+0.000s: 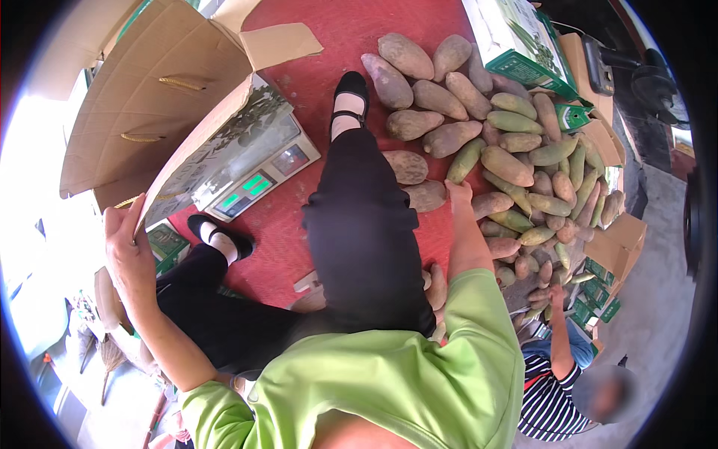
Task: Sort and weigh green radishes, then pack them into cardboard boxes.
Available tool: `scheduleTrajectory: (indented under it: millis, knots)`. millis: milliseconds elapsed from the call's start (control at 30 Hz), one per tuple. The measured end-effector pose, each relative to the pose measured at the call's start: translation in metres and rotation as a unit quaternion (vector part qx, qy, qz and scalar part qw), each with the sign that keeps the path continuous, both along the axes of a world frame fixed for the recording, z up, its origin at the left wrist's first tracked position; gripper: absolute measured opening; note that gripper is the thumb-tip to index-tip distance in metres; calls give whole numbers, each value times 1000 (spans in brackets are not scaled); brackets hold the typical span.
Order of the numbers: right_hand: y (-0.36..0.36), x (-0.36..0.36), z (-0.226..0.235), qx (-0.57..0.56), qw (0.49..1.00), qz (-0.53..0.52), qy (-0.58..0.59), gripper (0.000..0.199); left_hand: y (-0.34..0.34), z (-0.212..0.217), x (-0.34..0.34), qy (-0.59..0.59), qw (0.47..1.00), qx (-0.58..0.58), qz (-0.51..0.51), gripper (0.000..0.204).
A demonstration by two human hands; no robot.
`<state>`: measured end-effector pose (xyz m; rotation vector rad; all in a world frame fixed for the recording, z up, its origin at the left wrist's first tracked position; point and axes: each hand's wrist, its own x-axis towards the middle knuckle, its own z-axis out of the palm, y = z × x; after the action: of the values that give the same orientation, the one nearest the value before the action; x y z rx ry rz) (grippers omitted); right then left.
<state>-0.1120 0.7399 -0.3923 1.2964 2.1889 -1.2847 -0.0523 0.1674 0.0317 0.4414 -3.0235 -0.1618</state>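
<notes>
With the left hand (129, 251) gripping the cardboard box (149, 97) flap at nine o'clock, the right hand (458, 193) closes on a tuber (428, 196) at two o'clock, seemingly picking for boxing; next comes lifting it across.

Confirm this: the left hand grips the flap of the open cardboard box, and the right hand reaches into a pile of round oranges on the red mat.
One thing is wrong: the head view shows a pile of long brown and green tubers, not oranges. The left hand does grip the cardboard box flap, and the right hand reaches into the pile on the red mat.
</notes>
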Motion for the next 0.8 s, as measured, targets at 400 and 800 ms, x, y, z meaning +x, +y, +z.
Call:
scheduleTrajectory:
  millis: [400,800]
  knots:
    - [28,8,-16,-59,994,-82,51,20,-1,-3,-4,0,1000,-17,-14,37]
    - [21,41,41,-47,982,-168,-66,3,-4,-4,-1,-4,1000,2,-3,47]
